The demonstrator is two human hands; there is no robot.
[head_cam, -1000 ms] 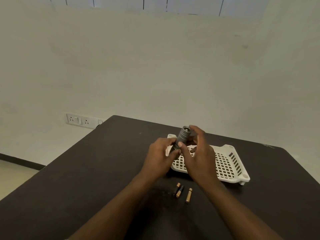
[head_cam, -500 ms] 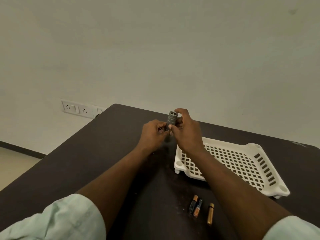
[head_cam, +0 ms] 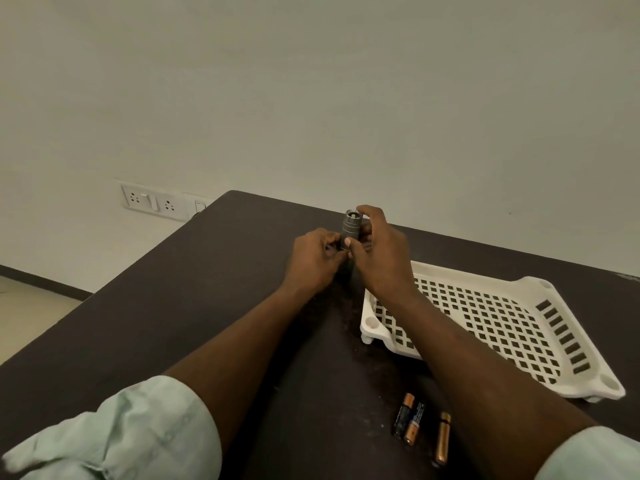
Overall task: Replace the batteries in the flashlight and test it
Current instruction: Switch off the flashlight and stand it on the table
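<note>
A grey metal flashlight (head_cam: 351, 226) stands nearly upright above the dark table (head_cam: 180, 306), its ribbed end pointing up and away. My left hand (head_cam: 313, 259) grips its lower part, which is mostly hidden by my fingers. My right hand (head_cam: 379, 252) wraps round the upper barrel, thumb on the near side and fingers over the top. Three batteries (head_cam: 420, 426) lie loose on the table near me, beside my right forearm: two black-and-copper ones touching, one copper one slightly apart.
A white perforated plastic tray (head_cam: 519, 296) sits on the table to the right, under my right forearm. A wall socket panel (head_cam: 152, 201) is on the wall past the table's left corner. The table's left edge drops to the floor.
The view has tilted down and closer, bringing my sleeves into sight. Both hands keep hold of the flashlight, which stands more upright than a second ago. The batteries have not moved.
</note>
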